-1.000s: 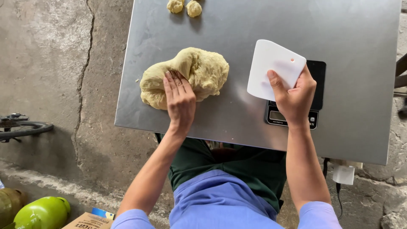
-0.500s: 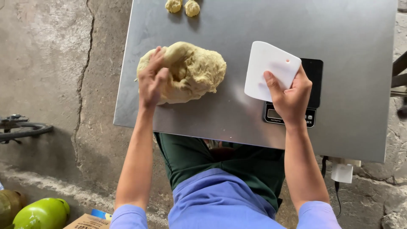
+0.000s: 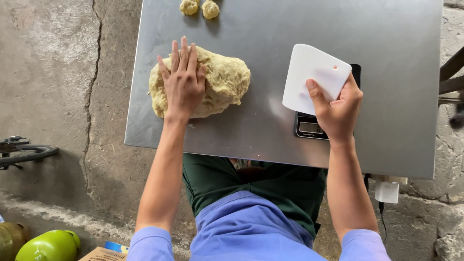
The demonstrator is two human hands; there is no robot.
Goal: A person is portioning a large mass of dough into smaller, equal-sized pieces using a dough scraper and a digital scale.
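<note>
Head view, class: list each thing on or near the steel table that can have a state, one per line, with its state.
Large dough mass: one rough lump, pressed under the flat left hand.
Two small dough pieces: portioned, side by side at the table's far edge.
White scraper: gripped in the right hand, held above the scale.
Kitchen scale: partly covered; display unreadable.
Steel table: bare metal, faintly smeared.

A stainless steel tabletop [image 3: 396,29] with a dull sheen stands on a rough grey concrete floor [image 3: 53,72]. A long crack [image 3: 89,96] runs down the concrete left of it. At the far left lies part of a dark wheel [image 3: 24,152]. Green gas cylinders [image 3: 48,245] and a cardboard box [image 3: 104,254] sit at the lower left. A white plug adapter [image 3: 386,191] hangs below the tabletop's right edge. Soft daylight.
</note>
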